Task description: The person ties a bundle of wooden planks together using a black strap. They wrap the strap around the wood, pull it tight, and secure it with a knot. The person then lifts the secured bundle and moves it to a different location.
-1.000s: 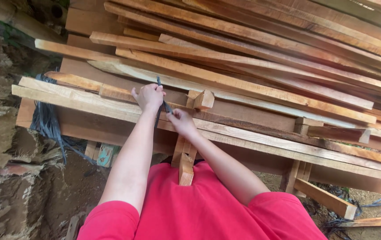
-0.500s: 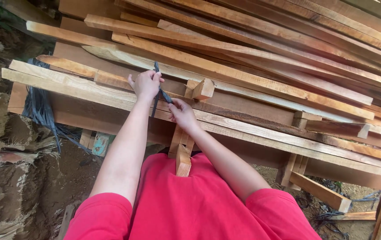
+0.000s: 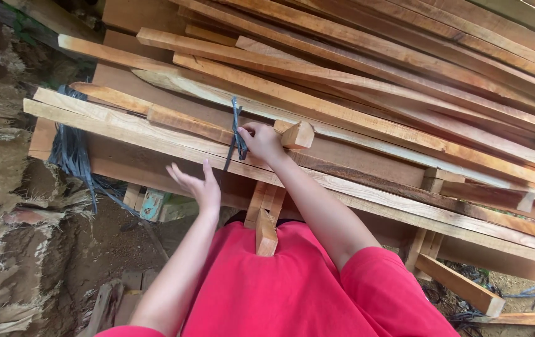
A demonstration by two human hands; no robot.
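Note:
My right hand (image 3: 261, 141) is closed on a dark plastic strap (image 3: 235, 125) that runs across the long wooden planks (image 3: 124, 134) of a stacked pile. The strap's end sticks up above the fingers. A short wooden block (image 3: 297, 135) lies just right of that hand. My left hand (image 3: 197, 185) hovers open, fingers spread, below the front plank's edge, touching nothing. A short upright wooden piece (image 3: 265, 232) stands in front of my red shirt.
Many long boards (image 3: 373, 75) slant across the upper right of the pile. A bundle of dark straps (image 3: 68, 150) hangs off the left end of the planks. Bare earth (image 3: 24, 237) lies at the left. Wooden offcuts (image 3: 461, 287) lie at lower right.
My left hand has let go of the strap on the plank and dropped down, now open. My right hand has moved up and taken the strap. The view has shifted closer.

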